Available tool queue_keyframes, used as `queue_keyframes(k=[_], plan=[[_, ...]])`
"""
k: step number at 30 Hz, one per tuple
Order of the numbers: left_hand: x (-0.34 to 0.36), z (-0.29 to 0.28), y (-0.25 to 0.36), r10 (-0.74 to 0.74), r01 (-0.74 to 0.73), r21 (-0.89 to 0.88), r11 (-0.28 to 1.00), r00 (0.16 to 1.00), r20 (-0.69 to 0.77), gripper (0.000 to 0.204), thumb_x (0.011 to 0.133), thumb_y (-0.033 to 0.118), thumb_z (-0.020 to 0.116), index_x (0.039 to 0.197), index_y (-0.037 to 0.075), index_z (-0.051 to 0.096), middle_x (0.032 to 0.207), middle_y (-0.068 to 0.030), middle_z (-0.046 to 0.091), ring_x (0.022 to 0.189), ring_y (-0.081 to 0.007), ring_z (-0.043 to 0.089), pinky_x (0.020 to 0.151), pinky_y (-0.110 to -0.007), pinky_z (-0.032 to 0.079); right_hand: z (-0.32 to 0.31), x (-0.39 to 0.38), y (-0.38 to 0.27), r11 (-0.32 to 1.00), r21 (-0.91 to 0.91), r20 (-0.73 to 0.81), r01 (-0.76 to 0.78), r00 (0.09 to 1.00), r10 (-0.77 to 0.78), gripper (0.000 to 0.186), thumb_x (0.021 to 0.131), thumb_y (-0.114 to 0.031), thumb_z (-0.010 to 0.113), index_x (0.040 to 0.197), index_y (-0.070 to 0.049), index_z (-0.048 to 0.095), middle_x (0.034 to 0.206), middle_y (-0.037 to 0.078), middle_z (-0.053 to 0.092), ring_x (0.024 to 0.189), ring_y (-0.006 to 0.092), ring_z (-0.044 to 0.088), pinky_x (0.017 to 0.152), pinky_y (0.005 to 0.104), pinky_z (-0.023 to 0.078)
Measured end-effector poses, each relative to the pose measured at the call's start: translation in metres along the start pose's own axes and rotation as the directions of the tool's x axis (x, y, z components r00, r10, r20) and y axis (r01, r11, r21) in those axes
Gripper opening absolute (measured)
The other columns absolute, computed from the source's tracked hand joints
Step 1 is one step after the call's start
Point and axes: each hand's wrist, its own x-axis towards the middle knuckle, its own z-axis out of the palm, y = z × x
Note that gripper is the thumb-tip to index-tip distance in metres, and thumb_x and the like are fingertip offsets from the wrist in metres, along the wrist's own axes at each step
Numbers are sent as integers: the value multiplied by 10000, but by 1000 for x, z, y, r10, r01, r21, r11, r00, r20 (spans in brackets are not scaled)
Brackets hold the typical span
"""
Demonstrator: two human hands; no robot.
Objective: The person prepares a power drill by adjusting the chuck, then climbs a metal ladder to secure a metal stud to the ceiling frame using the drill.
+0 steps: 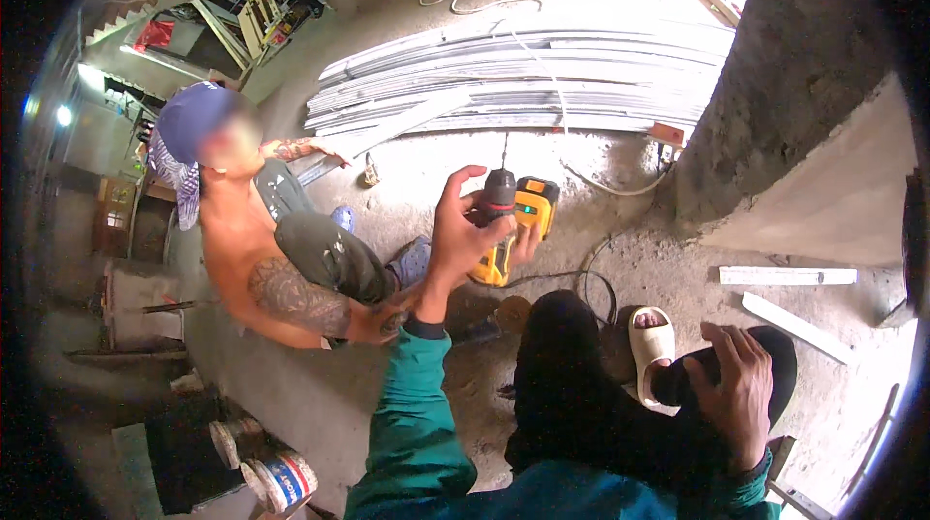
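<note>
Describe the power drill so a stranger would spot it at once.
Start from the broad stack of long, pale grey strips across the floor. Just below it in the view, the wearer's bare left hand holds the yellow-and-black cordless drill. Unlike the dull grey things around it, it has bright yellow parts and a red ring by its black chuck.

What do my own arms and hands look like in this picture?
Your left hand and right hand are bare, with no gloves visible. The left sleeve is long and teal green, ending in a dark cuff. The right sleeve shows only partly, in matching green. No markings stand out on either sleeve.
</note>
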Motion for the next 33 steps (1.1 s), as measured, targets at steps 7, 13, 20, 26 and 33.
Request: queue_keyframes(k=[7, 13, 20, 26, 33], plan=[[-68, 38, 50, -20, 45, -364, 930, 997, 73, 690, 675, 114, 754, 1252, 18, 387, 970, -120, 632, 869, -154, 619, 778, -295, 502, 40, -4, -13, 960, 192, -62, 202, 979, -194, 531, 689, -143, 736, 1162, -1, 541, 1045, 201, 594, 950, 378, 594, 795, 421, 514], [-104, 81, 94, -87, 222, -595, 772, 965, 247, 749, 655, 101, 721, 1315, 12, 379, 1047, -153, 618, 940, -209, 626, 857, -345, 507, 68, -16, -32, 947, 171, -208, 272, 949, -235, 601, 679, -96, 669, 1237, -13, 461, 1201, 206, 502, 1156, 405, 465, 1000, 520, 382], [-126, 127, 125, -131, 385, -595, 706, 896, 424, 648, 771, 210, 683, 1312, 0, 394, 1102, -132, 600, 1000, -193, 604, 897, -333, 477, 83, -61, -8, 958, 187, -397, 218, 909, -129, 513, 690, -119, 625, 1178, -10, 512, 736, 94, 532, 659, 285, 562, 578, 375, 468], [-124, 174, 117, -111, 601, -799, 32, 797, 594, 275, 943, 326, 472, 1040, 72, 508, 836, -50, 551, 776, -167, 551, 876, -395, 444, 70, -86, 16, 863, 435, -303, 257, 944, -129, 464, 763, -166, 625, 1188, -25, 505, 723, 94, 565, 631, 287, 604, 568, 382, 483], [-142, 208, 134, 81, 590, -754, -289, 800, 595, 95, 915, 175, 469, 951, 88, 457, 691, 7, 464, 627, -127, 490, 680, -321, 444, 39, -107, 54, 873, 252, -495, 417, 831, -254, 350, 738, -144, 604, 1069, -50, 537, 931, 124, 622, 636, 242, 613, 569, 340, 508]])
